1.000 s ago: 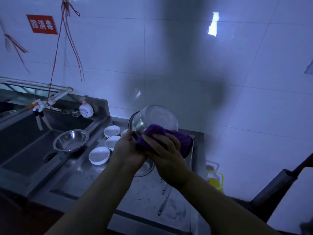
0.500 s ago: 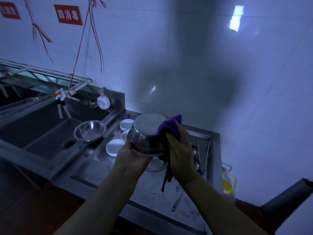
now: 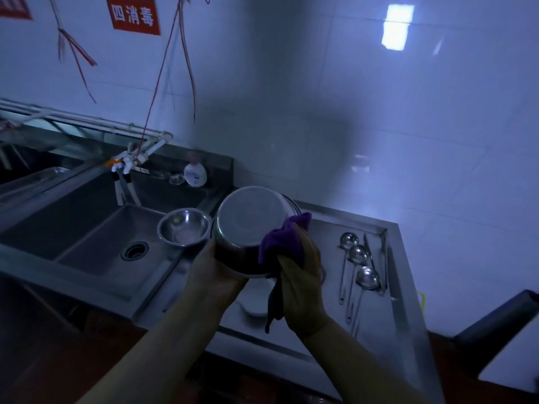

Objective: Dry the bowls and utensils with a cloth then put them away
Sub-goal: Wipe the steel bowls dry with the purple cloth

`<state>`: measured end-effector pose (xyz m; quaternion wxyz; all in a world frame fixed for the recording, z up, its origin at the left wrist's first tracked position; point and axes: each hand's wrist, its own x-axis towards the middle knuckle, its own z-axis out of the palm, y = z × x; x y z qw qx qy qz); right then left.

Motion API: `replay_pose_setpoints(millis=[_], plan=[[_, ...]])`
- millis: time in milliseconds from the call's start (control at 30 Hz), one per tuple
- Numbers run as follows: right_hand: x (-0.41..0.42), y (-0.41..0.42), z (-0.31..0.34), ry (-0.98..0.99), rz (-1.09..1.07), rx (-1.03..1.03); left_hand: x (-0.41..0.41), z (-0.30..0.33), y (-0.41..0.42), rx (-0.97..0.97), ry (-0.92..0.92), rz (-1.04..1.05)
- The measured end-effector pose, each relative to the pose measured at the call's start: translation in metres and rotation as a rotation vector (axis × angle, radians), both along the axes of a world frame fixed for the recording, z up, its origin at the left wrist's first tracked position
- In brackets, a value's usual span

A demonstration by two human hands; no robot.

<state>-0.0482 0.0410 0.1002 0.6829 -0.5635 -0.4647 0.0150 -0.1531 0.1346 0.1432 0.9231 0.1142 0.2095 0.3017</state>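
Wiping the steel bowl (image 3: 250, 228) — left hand (image 3: 214, 275) grips it, right hand (image 3: 300, 275) bunches the purple cloth (image 3: 284, 237) — rotate it, don't miss the rim.

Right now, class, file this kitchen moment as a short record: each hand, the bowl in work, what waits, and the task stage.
left hand: left hand grips the steel bowl, held up with its base toward the camera
right hand: right hand presses the purple cloth on the bowl's outside
waiting: smaller steel bowl at the sink edge; three ladles on the drainboard
other: soap bottle behind the sink
stage: drying, nothing put away yet
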Motion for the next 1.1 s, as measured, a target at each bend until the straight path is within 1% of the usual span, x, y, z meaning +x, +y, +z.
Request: replay_pose_setpoints(millis=[67, 133, 167, 200, 300, 333, 433, 467, 500, 567, 600, 633, 667, 700, 733, 767, 833, 867, 967, 1067, 1100], plan=[[-0.012, 0.006, 0.001, 0.036, -0.044, 0.015, -0.021, -0.004, 0.018, 0.072, 0.033, -0.029], [-0.032, 0.022, 0.011, 0.137, -0.049, 0.025, -0.041, -0.007, 0.036, 0.133, 0.132, -0.012], [-0.034, 0.029, 0.010, 0.111, -0.108, 0.024, -0.050, -0.009, 0.043, 0.185, 0.196, 0.011], [-0.037, 0.036, 0.012, 0.138, -0.113, 0.000, -0.057, -0.011, 0.050, 0.243, 0.223, 0.024], [-0.046, 0.053, 0.023, 0.332, -0.049, -0.069, -0.079, -0.008, 0.068, 0.426, 0.321, 0.031], [-0.047, 0.059, 0.026, 0.370, -0.031, -0.095, -0.086, -0.006, 0.073, 0.483, 0.356, 0.025], [-0.052, 0.075, 0.036, 0.399, 0.026, -0.159, -0.100, -0.004, 0.088, 0.623, 0.488, 0.013], [-0.053, 0.078, 0.038, 0.365, 0.034, -0.186, -0.102, -0.003, 0.092, 0.651, 0.539, -0.001], [-0.054, 0.082, 0.039, 0.286, 0.027, -0.230, -0.104, -0.004, 0.096, 0.666, 0.590, -0.009], [-0.054, 0.088, 0.038, 0.049, -0.027, -0.328, -0.106, -0.006, 0.102, 0.699, 0.668, -0.021], [-0.052, 0.093, 0.036, -0.084, -0.043, -0.380, -0.106, -0.009, 0.105, 0.738, 0.683, -0.031], [-0.051, 0.098, 0.034, -0.204, -0.039, -0.434, -0.105, -0.011, 0.108, 0.692, 0.675, -0.045], [-0.051, 0.103, 0.032, -0.297, -0.018, -0.480, -0.104, -0.014, 0.113, 0.696, 0.682, -0.065], [-0.050, 0.110, 0.028, -0.342, 0.009, -0.506, -0.101, -0.016, 0.116, 0.691, 0.696, -0.073], [-0.050, 0.116, 0.025, -0.335, 0.031, -0.503, -0.097, -0.016, 0.123, 0.690, 0.722, -0.064], [-0.048, 0.122, 0.023, -0.283, 0.038, -0.480, -0.095, -0.016, 0.129, 0.716, 0.750, -0.066], [-0.037, 0.134, 0.014, -0.155, -0.025, -0.409, -0.094, -0.014, 0.148, 0.757, 0.863, -0.056], [-0.030, 0.138, 0.009, -0.091, -0.072, -0.400, -0.094, -0.013, 0.159, 0.770, 0.906, -0.014], [-0.003, 0.149, -0.010, 0.023, -0.176, -0.455, -0.096, -0.014, 0.196, 0.786, 0.960, 0.075], [0.023, 0.165, -0.027, 0.065, -0.192, -0.535, -0.089, -0.021, 0.235, 0.909, 1.108, 0.054], [0.031, 0.172, -0.031, 0.077, -0.191, -0.548, -0.084, -0.025, 0.246, 0.979, 1.154, 0.052]])
